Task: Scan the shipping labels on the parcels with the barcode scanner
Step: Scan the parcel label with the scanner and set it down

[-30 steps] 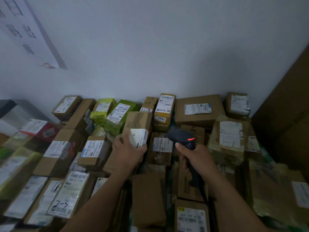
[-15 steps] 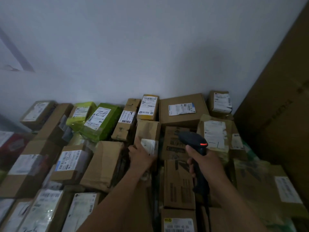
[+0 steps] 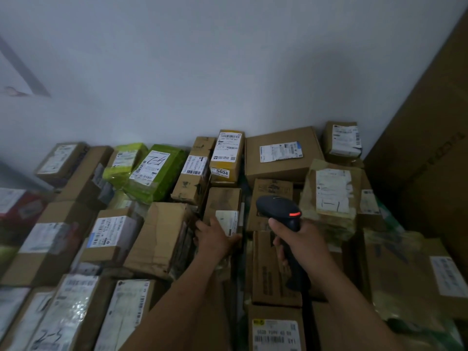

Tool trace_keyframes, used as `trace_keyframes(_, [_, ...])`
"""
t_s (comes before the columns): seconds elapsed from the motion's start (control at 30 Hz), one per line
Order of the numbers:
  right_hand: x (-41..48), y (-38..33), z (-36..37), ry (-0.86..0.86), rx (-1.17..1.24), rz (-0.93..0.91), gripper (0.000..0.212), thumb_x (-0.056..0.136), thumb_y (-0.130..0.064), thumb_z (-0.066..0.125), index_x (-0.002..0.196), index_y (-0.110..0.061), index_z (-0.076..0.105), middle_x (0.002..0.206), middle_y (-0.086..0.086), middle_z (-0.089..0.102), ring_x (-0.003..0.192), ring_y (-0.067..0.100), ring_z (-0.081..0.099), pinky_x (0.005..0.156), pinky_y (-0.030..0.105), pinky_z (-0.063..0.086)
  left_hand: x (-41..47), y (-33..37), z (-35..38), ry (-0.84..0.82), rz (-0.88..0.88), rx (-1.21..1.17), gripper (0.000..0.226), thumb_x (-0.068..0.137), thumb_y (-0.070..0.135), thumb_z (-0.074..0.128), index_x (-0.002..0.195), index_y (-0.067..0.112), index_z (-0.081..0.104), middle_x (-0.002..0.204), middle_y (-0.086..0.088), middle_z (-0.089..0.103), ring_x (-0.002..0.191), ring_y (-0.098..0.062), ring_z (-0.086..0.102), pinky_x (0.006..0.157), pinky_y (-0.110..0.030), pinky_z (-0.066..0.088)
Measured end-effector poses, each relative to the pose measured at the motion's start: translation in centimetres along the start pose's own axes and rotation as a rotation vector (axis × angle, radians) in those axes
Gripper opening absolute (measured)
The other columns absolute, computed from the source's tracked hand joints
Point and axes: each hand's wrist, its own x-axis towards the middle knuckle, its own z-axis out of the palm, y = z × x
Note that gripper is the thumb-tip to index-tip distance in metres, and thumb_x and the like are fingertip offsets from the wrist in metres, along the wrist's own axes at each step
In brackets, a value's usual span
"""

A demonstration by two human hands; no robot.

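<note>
The right hand [image 3: 301, 239] is wrapped firmly round the grip of the black handheld barcode scanner [image 3: 277, 207]. Its head is raised above the middle of the pile of parcels [image 3: 157, 239], with a red light glowing on its back. The nose aims forward and slightly left, which suits a read of the label just beside it. The left hand [image 3: 215, 239] grips the near end of a small brown cardboard parcel [image 3: 222, 198], fingers curled on its left side and thumb on the right. This seems meant to steady the parcel and keep its white shipping label [image 3: 226, 219] facing up toward the scanner. Hand and scanner are near each other but apart. Packages crowd in on every side, edges touching or overlapping, so there is hardly any room to slide the parcel. Lifting or tilting it looks easier. The pile's far edge butts against the white wall [image 3: 228, 72], and its right edge meets a tall brown cardboard sheet [image 3: 430, 148], so both are closed off. The open room is above the heap, where the arms reach in from the near edge. A green plastic-wrapped parcel [image 3: 157, 173] lies toward the far left, well clear of both hands.
</note>
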Motion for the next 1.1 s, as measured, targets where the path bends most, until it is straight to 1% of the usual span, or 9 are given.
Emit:
trace_keyframes(0.2, [-0.8, -0.9, -0.3, 0.004, 0.005, -0.01, 0.028, 0.089, -0.032, 0.067, 0.075, -0.008, 0.062, 0.063, 0.008, 0.062, 0.047, 0.018, 0.056, 0.048, 0.03, 0.046, -1.0, -0.4, -1.2, -0.103, 0.035, 0.043, 0.107, 0.081, 0.056, 0.071, 0.156, 0.015, 0.006, 0.154, -0.023, 0.007, 0.14, -0.044, 0.02, 0.114, -0.051, 0.029])
trace_keyframes(0.4, [-2.6, -2.3, -2.6, 0.168, 0.123, 0.012, 0.036, 0.089, -0.038, 0.066, 0.077, -0.004, 0.062, 0.06, 0.009, 0.059, 0.05, 0.022, 0.055, 0.049, 0.029, 0.047, -5.0, 5.4, -2.3, 0.257, 0.349, -0.119, 0.057, 0.096, 0.035, 0.06, 0.147, 0.017, 0.04, 0.151, -0.01, 0.033, 0.137, -0.025, 0.036, 0.111, -0.037, 0.036])
trace_keyframes(0.53, [-3.7, -3.0, -5.0, 0.364, 0.219, -0.007, 0.035, 0.087, -0.038, 0.068, 0.073, -0.006, 0.062, 0.059, 0.007, 0.059, 0.046, 0.017, 0.055, 0.045, 0.027, 0.045, -7.4, 10.6, -2.2, 0.323, 0.654, -0.163, 0.045, 0.096, 0.031, 0.059, 0.139, 0.02, 0.051, 0.14, 0.001, 0.046, 0.129, -0.014, 0.044, 0.109, -0.033, 0.04])
trace_keyframes(0.6, [-4.0, -2.9, -6.4, 0.457, 0.269, 0.009, 0.035, 0.087, -0.037, 0.068, 0.071, -0.006, 0.062, 0.058, 0.006, 0.06, 0.044, 0.016, 0.054, 0.046, 0.028, 0.044, -8.3, 12.7, -1.6, 0.294, 0.749, -0.157, 0.049, 0.093, 0.04, 0.061, 0.137, 0.021, 0.052, 0.139, 0.002, 0.048, 0.127, -0.014, 0.045, 0.107, -0.03, 0.039])
trace_keyframes(0.67, [-4.3, -2.7, -7.7, 0.53, 0.326, 0.025, 0.033, 0.087, -0.035, 0.069, 0.072, -0.006, 0.062, 0.06, 0.007, 0.061, 0.045, 0.018, 0.054, 0.048, 0.029, 0.044, -8.8, 14.4, -0.3, 0.21, 0.76, -0.122, 0.062, 0.085, 0.057, 0.062, 0.137, 0.027, 0.047, 0.14, 0.002, 0.046, 0.128, -0.015, 0.044, 0.103, -0.027, 0.036])
trace_keyframes(0.73, [-4.6, -2.3, -8.7, 0.569, 0.37, 0.037, 0.03, 0.087, -0.034, 0.069, 0.077, -0.007, 0.063, 0.065, 0.008, 0.062, 0.047, 0.018, 0.054, 0.046, 0.029, 0.043, -9.1, 15.9, 1.2, 0.128, 0.686, -0.089, 0.093, 0.069, 0.075, 0.06, 0.144, 0.028, 0.033, 0.142, -0.003, 0.041, 0.131, -0.022, 0.041, 0.107, -0.037, 0.039])
trace_keyframes(0.8, [-4.8, -1.8, -9.4, 0.576, 0.369, 0.045, 0.03, 0.088, -0.035, 0.068, 0.079, -0.008, 0.063, 0.066, 0.007, 0.062, 0.047, 0.017, 0.054, 0.044, 0.028, 0.043, -9.4, 16.9, 2.6, 0.089, 0.575, -0.057, 0.122, 0.059, 0.084, 0.059, 0.153, 0.022, 0.012, 0.149, -0.01, 0.032, 0.137, -0.029, 0.034, 0.112, -0.047, 0.035])
trace_keyframes(0.9, [-5.1, -1.4, -9.7, 0.562, 0.358, 0.047, 0.031, 0.089, -0.035, 0.067, 0.075, -0.007, 0.063, 0.065, 0.008, 0.061, 0.046, 0.017, 0.053, 0.047, 0.028, 0.043, -9.9, 17.7, 3.5, 0.035, 0.468, -0.034, 0.131, 0.064, 0.078, 0.068, 0.155, 0.015, -0.003, 0.153, -0.015, 0.022, 0.142, -0.033, 0.025, 0.114, -0.048, 0.03])
trace_keyframes(1.1, [-5.7, -2.1, -8.7, 0.526, 0.317, 0.044, 0.033, 0.09, -0.034, 0.066, 0.076, -0.005, 0.062, 0.064, 0.008, 0.06, 0.045, 0.014, 0.053, 0.045, 0.026, 0.043, -10.3, 17.1, 2.5, 0.003, 0.447, -0.192, 0.128, 0.068, 0.062, 0.077, 0.155, 0.013, -0.003, 0.146, -0.014, 0.023, 0.137, -0.032, 0.024, 0.111, -0.042, 0.029])
